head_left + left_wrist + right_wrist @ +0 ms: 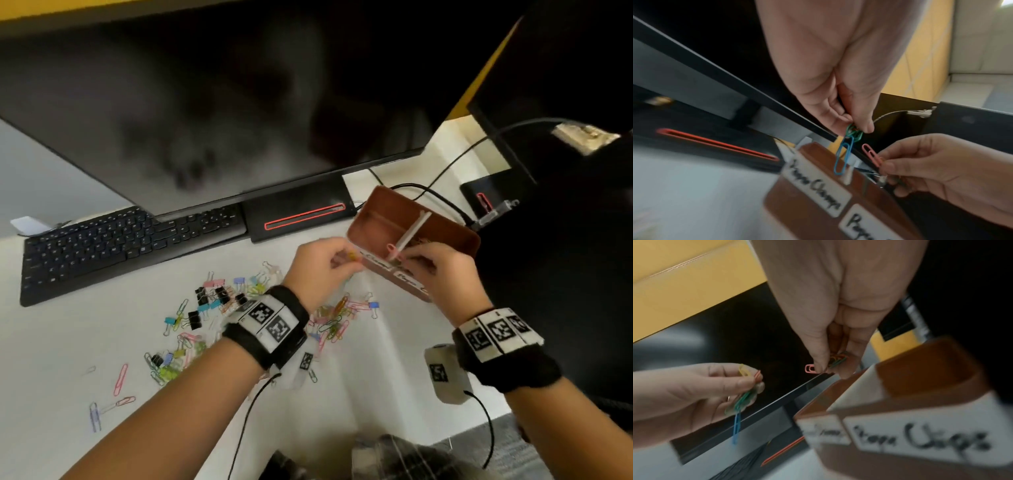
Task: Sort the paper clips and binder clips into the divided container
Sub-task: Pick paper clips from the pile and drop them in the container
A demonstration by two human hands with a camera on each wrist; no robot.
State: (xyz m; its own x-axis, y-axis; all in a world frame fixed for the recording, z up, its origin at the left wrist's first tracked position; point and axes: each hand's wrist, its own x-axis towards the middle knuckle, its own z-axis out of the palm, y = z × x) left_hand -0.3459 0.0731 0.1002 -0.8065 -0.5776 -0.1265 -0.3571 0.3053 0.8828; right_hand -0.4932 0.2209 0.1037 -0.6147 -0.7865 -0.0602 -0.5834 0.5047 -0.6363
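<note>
The brown divided container [455, 236] stands tilted at the right of the white desk, with a white divider [412, 229] across it and handwritten labels [816, 186] on its front. My left hand [346, 257] is just left of the container and pinches a linked bunch of paper clips [854, 133]; a blue clip [844, 159] dangles from it over the rim. My right hand [404, 257] is at the container's near rim and pinches a pink paper clip [810, 368] together with a few more coloured clips [837, 359].
A loose pile of coloured paper clips and binder clips [219, 308] lies on the desk [376, 377] under my left wrist. A black keyboard [120, 243] lies at the left, with a monitor [205, 120] and its base [298, 212] behind. Cables [431, 192] run behind the container.
</note>
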